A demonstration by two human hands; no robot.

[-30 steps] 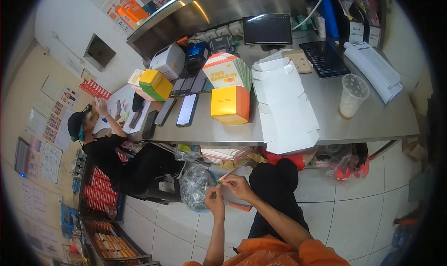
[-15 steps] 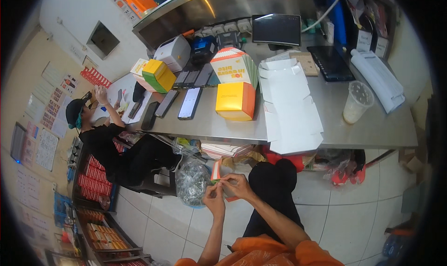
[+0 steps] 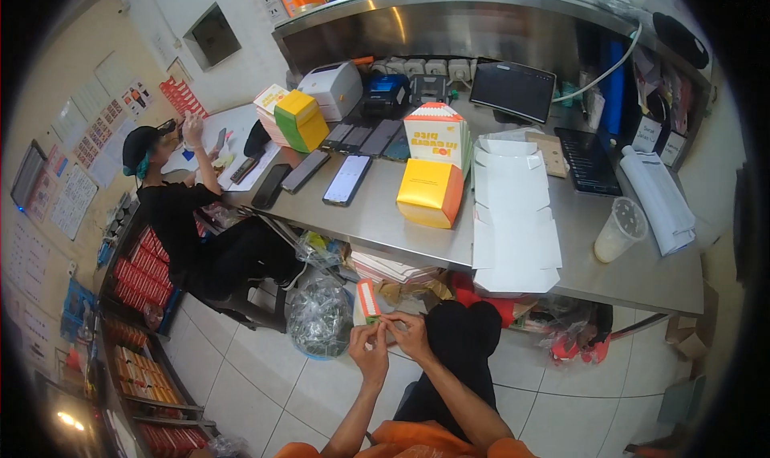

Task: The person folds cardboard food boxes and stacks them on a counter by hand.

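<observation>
Over the floor in front of my knees, I have a small cardboard piece [image 3: 368, 299] up between both hands; it is printed orange and white with a green end. My left hand [image 3: 369, 355] pinches its lower edge with the fingertips. Close beside it, my right hand [image 3: 408, 336] grips the same edge between thumb and fingers. The fingers hide part of the card's lower end. On the steel table ahead stand a yellow and orange folded box [image 3: 429, 192] and, behind it, a stack of printed flat cartons [image 3: 434, 141].
A white unfolded carton [image 3: 515, 217] lies on the steel table [image 3: 385, 229], near a plastic cup [image 3: 620, 231], several phones [image 3: 347, 180] and a monitor [image 3: 512, 91]. Below, a bag-lined bin [image 3: 319, 318] stands left of my hands. A person in black [image 3: 204, 225] sits at the left.
My view has shifted, so the table sits lower and tilts differently. The cardboard piece shows more of its striped side; both hands still grip it.
</observation>
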